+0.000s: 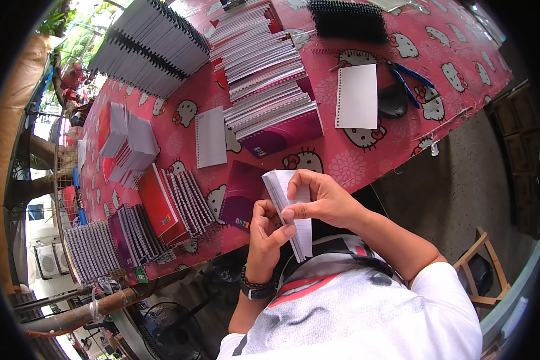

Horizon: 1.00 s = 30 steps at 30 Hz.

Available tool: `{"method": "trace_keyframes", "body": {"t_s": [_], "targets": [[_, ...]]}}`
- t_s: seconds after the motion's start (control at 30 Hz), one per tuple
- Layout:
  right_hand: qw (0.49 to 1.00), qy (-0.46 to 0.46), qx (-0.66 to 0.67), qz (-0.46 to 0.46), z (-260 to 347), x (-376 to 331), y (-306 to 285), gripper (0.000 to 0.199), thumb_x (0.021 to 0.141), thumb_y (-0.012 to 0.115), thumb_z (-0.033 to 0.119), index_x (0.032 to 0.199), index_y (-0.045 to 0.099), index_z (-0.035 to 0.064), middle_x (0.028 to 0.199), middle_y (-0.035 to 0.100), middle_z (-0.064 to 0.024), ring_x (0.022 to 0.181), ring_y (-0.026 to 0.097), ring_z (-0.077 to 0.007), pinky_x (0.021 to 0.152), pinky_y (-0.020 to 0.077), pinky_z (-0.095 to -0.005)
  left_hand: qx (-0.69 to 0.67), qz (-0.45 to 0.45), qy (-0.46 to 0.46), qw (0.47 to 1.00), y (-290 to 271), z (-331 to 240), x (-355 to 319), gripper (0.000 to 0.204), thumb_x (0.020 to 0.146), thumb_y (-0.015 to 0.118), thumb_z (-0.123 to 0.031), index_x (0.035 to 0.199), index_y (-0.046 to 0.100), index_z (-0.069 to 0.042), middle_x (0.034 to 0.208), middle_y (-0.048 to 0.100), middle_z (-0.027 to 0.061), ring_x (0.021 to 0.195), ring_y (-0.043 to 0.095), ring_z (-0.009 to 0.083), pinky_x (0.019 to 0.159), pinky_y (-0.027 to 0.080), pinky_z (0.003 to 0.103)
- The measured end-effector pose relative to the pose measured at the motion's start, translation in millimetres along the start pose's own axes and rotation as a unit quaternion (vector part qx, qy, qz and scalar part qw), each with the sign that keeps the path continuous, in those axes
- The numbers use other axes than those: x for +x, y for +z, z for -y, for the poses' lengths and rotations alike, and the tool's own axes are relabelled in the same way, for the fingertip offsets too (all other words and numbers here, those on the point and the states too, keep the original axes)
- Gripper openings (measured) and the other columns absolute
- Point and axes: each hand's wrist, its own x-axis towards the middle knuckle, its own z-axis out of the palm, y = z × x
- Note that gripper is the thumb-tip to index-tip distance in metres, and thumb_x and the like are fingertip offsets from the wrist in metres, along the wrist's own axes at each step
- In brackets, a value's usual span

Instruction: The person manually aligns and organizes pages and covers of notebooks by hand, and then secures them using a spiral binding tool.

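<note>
Above my lap I hold a thin stack of white lined sheets (pixel 304 235), tilted upright with its edge turned toward my left. My left hand (pixel 264 234) grips the side of the stack, thumb and fingers closed on it. My right hand (pixel 325 198) pinches the sheets near their upper part, thumb pressed to the face and fingers curled. A purple notebook cover (pixel 237 189) lies on the table edge just beyond my left hand. Past my hands stands a long row of punched paper stacks with purple covers (pixel 288 131).
Spiral-bound notebooks (pixel 183 201) and red-covered stacks (pixel 139 144) stand at left, with tall black-bound piles (pixel 156 45) behind. Loose punched sheets (pixel 211 138) lie on the pink patterned tablecloth (pixel 342 159). At right are blue-handled pliers (pixel 409 84), a black mouse-shaped object (pixel 393 102) and black binding coils (pixel 348 23).
</note>
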Motion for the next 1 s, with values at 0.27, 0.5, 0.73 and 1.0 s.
{"method": "trace_keyframes", "body": {"t_s": [0.27,0.5,0.73,1.0], "targets": [[1.0,-0.001,0.001,-0.008,1.9,-0.8,0.6,0.034,0.073,0.077,0.027,0.082,0.052,0.0073,0.074,0.052,0.0017,0.07,0.048,-0.0054,0.062,0.039,-0.0203,-0.025,-0.003,0.001,1.0,1.9,0.5,0.1,0.048,0.07,0.068,-0.012,0.107,0.038,-0.004,0.1,0.051,0.007,0.094,0.053,0.0127,0.085,0.042,0.027],[0.998,-0.042,-0.009,-0.05,-0.3,-1.5,2.5,0.029,0.077,0.073,0.023,0.088,0.054,0.0043,0.085,0.053,-0.0022,0.076,0.052,-0.0086,0.068,0.0438,-0.0229,-0.093,0.031,-0.032,0.995,-4.3,2.2,1.0,0.05,0.072,0.066,-0.017,0.11,0.038,-0.001,0.104,0.052,0.0102,0.096,0.055,0.0156,0.088,0.043,0.029],[0.998,-0.047,0.039,-0.027,12.0,-7.5,9.2,0.022,0.083,0.06,0.007,0.103,0.056,0.0013,0.097,0.052,-0.0044,0.081,0.056,-0.0104,0.064,0.0514,-0.024,-0.033,-0.001,0.016,0.999,1.5,2.2,1.7,0.048,0.071,0.068,-0.014,0.107,0.037,-0.003,0.102,0.051,0.0096,0.095,0.054,0.0146,0.086,0.044,0.028],[0.997,-0.005,-0.082,-0.002,12.7,-3.4,2.9,0.035,0.071,0.079,0.019,0.084,0.048,0.0072,0.078,0.054,0.0023,0.072,0.05,-0.0028,0.059,0.038,-0.0189,0.029,0.002,0.025,0.999,-0.9,6.1,-1.0,0.048,0.071,0.073,-0.005,0.101,0.035,-0.007,0.097,0.047,0.0052,0.093,0.05,0.0108,0.082,0.044,0.025]]}}
